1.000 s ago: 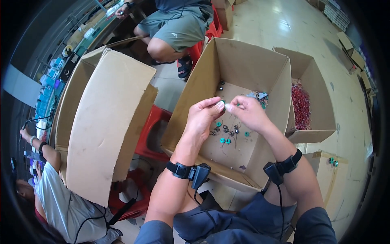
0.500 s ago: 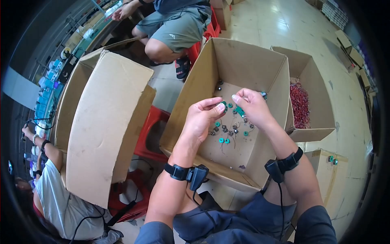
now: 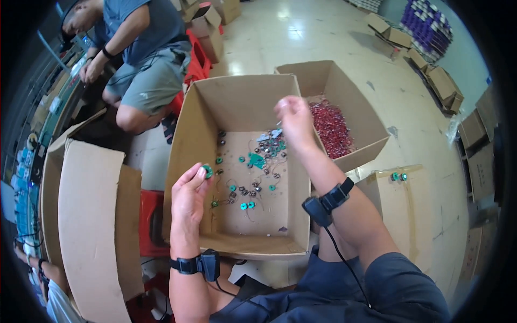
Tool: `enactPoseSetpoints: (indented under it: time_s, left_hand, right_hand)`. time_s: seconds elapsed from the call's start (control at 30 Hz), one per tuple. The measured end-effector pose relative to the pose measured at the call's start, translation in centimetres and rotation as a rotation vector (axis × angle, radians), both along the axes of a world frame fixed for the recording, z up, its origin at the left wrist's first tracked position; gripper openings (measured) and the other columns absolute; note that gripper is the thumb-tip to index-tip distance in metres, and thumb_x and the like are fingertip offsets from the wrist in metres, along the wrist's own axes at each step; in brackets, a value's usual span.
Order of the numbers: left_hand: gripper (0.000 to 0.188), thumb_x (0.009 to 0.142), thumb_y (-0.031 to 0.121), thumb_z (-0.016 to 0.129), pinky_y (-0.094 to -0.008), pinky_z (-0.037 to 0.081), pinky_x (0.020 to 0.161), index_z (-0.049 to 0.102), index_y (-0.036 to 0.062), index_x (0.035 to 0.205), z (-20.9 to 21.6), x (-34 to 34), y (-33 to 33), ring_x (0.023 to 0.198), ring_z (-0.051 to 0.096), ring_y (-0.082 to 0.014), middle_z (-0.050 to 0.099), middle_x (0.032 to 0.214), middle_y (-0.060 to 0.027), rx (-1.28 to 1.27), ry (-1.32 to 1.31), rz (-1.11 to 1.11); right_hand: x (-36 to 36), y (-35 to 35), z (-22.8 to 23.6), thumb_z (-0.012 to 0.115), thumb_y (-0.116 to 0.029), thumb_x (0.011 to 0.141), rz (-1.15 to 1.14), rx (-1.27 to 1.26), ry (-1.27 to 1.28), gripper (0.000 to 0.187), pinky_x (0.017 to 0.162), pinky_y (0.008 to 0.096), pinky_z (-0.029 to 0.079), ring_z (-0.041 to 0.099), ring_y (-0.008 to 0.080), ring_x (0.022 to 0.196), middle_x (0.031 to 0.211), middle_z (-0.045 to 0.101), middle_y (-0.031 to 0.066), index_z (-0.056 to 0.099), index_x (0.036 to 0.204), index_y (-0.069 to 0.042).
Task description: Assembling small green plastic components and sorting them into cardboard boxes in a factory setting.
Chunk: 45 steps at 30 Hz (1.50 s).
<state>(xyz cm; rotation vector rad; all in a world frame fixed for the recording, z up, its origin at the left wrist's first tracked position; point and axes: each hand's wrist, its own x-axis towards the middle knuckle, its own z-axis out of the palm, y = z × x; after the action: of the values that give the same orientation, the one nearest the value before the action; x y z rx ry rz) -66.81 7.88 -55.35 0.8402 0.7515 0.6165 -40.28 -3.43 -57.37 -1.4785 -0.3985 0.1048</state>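
Observation:
My left hand is raised over the left side of an open cardboard box. Between its thumb and fingers it pinches a small green ring-shaped part. My right hand hovers above the box's far right wall, close to a second carton. Its fingers are curled together, and whatever may be between them is too small to make out. On the bottom of the box lie green rings, dark metallic pieces with thin wires and a flat green piece.
The carton at the right holds a heap of red, wire-like bits. A closed carton nearer me carries two green rings. Tall cardboard stands at the left; a seated person works beyond it.
My hands have drawn apart. The right has moved toward the carton of red bits; the left still pinches the green ring. The view has turned to the right.

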Motion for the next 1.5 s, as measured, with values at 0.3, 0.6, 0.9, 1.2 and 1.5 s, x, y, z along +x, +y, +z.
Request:
enactPoseSetpoints:
  time_s: [0.3,0.6,0.9,1.2,1.5]
  left_hand:
    - [0.028,0.09,0.005,0.064,-0.0284,0.057,0.073,0.058,-0.0018,0.117,0.4,0.8,-1.4,0.083,0.065,-0.0167,0.065,0.097,-0.0084,0.014,0.106,-0.176]
    - [0.021,0.094,0.024,0.062,-0.023,0.053,0.066,0.062,0.0094,0.109,0.2,1.3,-1.5,0.077,0.063,-0.0097,0.067,0.094,-0.0014,0.012,0.03,-0.339]
    - [0.03,0.095,0.027,0.061,-0.0267,0.055,0.068,0.061,0.0028,0.112,-0.3,0.3,-1.4,0.082,0.067,-0.0159,0.069,0.099,-0.0113,0.083,0.067,-0.262]
    - [0.025,0.093,0.027,0.064,-0.0235,0.052,0.068,0.065,0.006,0.106,0.8,0.2,-1.5,0.081,0.064,-0.0111,0.069,0.097,-0.0072,0.139,0.137,-0.269]
    - [0.025,0.095,0.027,0.061,-0.0238,0.051,0.073,0.063,0.0053,0.107,0.2,0.8,-2.2,0.08,0.063,-0.009,0.068,0.095,-0.0044,0.198,0.18,-0.292]
  right_hand:
    - [-5.6,-2.0,0.5,0.072,-0.024,0.085,0.745,-0.213,-0.165,0.044,0.079,0.0298,0.055,0.066,0.0159,0.093,0.108,0.067,0.0098,0.059,0.122,-0.004]
    - [-9.8,-2.2,3.2,0.074,-0.025,0.078,0.744,-0.281,-0.73,0.03,0.078,0.0397,0.052,0.064,0.0309,0.087,0.094,0.064,0.0118,0.069,0.1,-0.006]
    - [1.3,-17.7,1.4,0.082,-0.025,0.074,0.013,-0.465,-0.189,0.035,0.066,0.0304,0.053,0.063,0.0126,0.072,0.079,0.066,0.0069,0.062,0.094,-0.003]
    - [12.1,-45.3,-5.7,0.077,-0.037,0.075,-0.785,-1.018,0.27,0.033,0.065,0.0363,0.051,0.066,0.0202,0.068,0.072,0.069,0.0078,0.07,0.079,-0.004]
    - [16.6,-52.1,-11.4,0.058,-0.05,0.086,-0.817,-1.422,0.121,0.049,0.084,0.0448,0.051,0.066,0.0368,0.093,0.096,0.07,0.0205,0.072,0.095,-0.004]
